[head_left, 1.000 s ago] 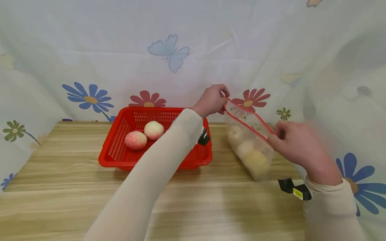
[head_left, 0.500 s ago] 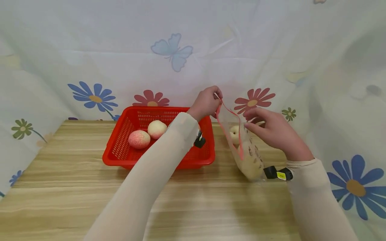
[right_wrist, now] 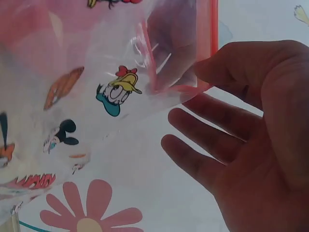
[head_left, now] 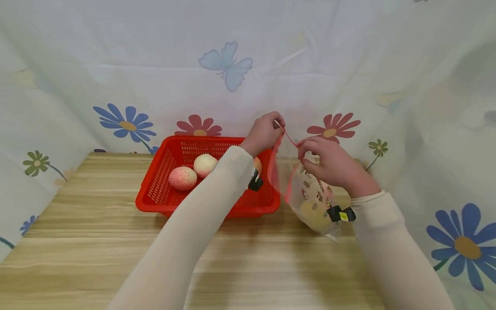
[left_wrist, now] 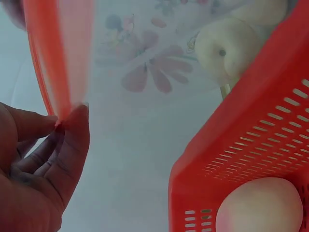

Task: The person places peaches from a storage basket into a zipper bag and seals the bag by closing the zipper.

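- Handling the mouth of the cartoon-printed zip bag (head_left: 308,193) with both hands, judging by the pinches along its edge; cannot tell spreading from closing at this instant.
- Likely to call next for even tension along the red strip (left_wrist: 50,53), with care not to tip the bag and spill the pale fruit (head_left: 314,215) inside.
- Pinching one end of the strip between thumb and index finger of the left grip (head_left: 263,135), with no gap beyond the film's thickness in the left wrist view; other fingers curled in beneath.
- Pinching farther along the edge with the right grip (head_left: 327,161), thumb against the red band in the right wrist view; lower fingers loosely spread near the bag's corner, not wrapped around anything.
- Held just to the right of the red basket (head_left: 155,207), sagging with the weight at the bottom; cannot tell for sure about contact with the desk (head_left: 77,241).
- Left lying in the basket: a pink-speckled peach-like fruit (head_left: 182,178), a paler peach-like fruit (head_left: 204,164) just beside it, and another partly hidden by the left sleeve (head_left: 201,206).
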Available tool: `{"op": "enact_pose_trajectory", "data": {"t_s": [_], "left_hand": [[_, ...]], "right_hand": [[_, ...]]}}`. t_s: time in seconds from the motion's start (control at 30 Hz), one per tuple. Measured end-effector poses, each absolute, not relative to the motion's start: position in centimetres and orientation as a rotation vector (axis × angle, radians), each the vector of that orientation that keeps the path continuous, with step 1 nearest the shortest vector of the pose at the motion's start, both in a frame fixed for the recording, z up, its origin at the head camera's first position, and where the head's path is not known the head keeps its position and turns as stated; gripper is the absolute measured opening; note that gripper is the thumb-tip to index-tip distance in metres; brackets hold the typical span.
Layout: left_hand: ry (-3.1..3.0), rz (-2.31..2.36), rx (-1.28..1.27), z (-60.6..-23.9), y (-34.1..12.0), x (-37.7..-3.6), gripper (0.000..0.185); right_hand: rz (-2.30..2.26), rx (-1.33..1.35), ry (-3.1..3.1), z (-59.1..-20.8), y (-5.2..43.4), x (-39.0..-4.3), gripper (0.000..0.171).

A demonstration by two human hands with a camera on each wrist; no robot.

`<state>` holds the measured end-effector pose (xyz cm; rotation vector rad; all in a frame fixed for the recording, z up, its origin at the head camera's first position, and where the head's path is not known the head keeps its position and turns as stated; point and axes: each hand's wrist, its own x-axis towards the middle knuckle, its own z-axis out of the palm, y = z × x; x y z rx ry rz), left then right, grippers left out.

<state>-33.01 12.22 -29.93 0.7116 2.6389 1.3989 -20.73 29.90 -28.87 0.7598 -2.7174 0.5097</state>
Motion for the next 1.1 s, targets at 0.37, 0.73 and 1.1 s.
{"op": "enact_pose_trajectory", "data": {"t_s": [0.37,0.73,1.1], "left_hand": [[2.491,1.294,0.564,-31.3,9.7,-31.7,0.043],[2.472,1.240,0.533,-32.5,8.3,-31.6,0.023],[2.452,1.247,0.595,-32.3,7.9,-31.1,0.016]], "right_hand": [[0.670,0.617,-2.692,-28.8,32.0,-20.8,0.007],[0.799,0.448,-2.769,-28.4,34.9,-20.3,0.010],[0.767,0.242,-2.650,-27.1,36.3,-20.5,0.011]]}}
